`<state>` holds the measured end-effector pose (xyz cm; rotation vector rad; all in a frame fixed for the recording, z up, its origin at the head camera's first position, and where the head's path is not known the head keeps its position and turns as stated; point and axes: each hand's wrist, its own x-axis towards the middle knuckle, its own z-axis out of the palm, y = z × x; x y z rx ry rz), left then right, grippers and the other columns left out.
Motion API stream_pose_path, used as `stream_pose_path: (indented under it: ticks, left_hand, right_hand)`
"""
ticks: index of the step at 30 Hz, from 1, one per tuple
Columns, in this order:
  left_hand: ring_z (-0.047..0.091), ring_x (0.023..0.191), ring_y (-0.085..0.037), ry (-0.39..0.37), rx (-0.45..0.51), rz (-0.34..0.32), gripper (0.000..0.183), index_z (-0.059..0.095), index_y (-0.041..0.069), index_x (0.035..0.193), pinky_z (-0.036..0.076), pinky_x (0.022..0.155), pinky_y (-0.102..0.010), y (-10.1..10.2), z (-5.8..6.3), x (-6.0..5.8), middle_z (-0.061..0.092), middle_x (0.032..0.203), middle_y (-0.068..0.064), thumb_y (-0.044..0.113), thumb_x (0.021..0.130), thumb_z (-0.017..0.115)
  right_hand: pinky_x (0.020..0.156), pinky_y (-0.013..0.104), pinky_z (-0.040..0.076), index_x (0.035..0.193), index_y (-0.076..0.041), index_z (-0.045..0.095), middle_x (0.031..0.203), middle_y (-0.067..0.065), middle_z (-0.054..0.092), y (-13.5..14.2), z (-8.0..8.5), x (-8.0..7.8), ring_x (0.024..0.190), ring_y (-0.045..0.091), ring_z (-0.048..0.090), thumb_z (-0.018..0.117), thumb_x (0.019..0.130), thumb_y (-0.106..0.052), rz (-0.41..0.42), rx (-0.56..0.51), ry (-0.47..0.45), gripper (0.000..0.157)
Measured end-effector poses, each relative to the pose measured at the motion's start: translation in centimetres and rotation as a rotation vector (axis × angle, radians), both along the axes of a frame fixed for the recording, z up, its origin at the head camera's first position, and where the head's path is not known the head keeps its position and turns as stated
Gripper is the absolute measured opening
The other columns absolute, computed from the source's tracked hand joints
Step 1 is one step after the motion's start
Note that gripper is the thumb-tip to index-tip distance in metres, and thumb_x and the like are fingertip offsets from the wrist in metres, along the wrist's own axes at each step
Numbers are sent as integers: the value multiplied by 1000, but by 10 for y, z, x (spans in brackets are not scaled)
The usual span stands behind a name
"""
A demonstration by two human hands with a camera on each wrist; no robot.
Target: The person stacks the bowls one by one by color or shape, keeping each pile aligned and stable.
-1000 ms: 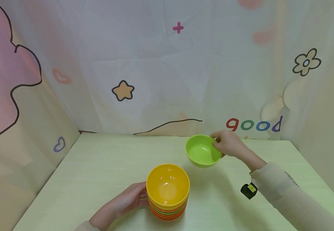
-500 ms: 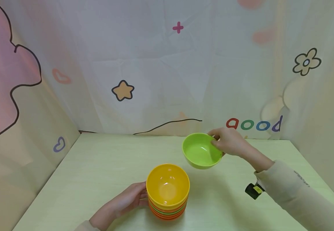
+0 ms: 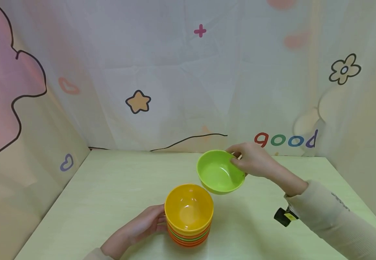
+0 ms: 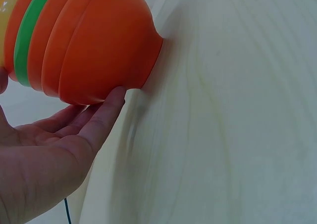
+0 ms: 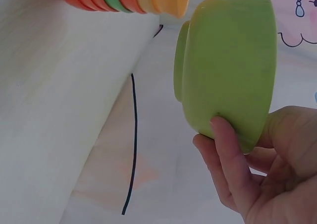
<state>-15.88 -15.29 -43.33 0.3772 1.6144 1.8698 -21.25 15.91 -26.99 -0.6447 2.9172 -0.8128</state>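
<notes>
My right hand [image 3: 254, 160] holds a light green bowl [image 3: 219, 172] by its right rim, raised above the table behind the stack. In the right wrist view, thumb and fingers pinch the wall of the bowl [image 5: 230, 65]. A stack of nested bowls [image 3: 189, 242] stands upright on the table, with a yellow bowl [image 3: 188, 207] on top and orange and green ones beneath. My left hand [image 3: 146, 221] rests against the stack's left side. In the left wrist view, its fairly straight fingers [image 4: 101, 117] touch a low orange bowl [image 4: 106, 45]; the thumb is mostly cut off.
The pale green tabletop [image 3: 116, 180] runs back to a printed cloth [image 3: 175, 72] that hangs behind and along both sides. A small black device [image 3: 286, 217] sits at the right sleeve [image 3: 331, 213].
My right hand has carried the green bowl left and slightly nearer, so that it now appears beside the yellow bowl's rim. The left hand and the stack have stayed in place.
</notes>
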Motion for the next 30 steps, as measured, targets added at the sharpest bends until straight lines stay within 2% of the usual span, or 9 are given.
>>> stream_pose_path:
  ticks: [16,30]
  left_hand:
    - [56,108,-17,6,22,-38,53,47,1,131,48,91,-37,-2,-1,-2,59,118,-4,41,97,38]
    - [57,107,-16,20,41,-35,50,50,2,127,48,91,-37,-2,-2,0,60,115,-3,40,98,38]
  right_hand:
    - [43,20,48,103,-3,67,80,10,67,-29,-1,9,48,7,57,57,83,0,116,-21,65,23]
    - [43,21,48,101,-6,69,78,6,66,-46,-8,19,47,6,55,58,83,0,184,-62,12,22]
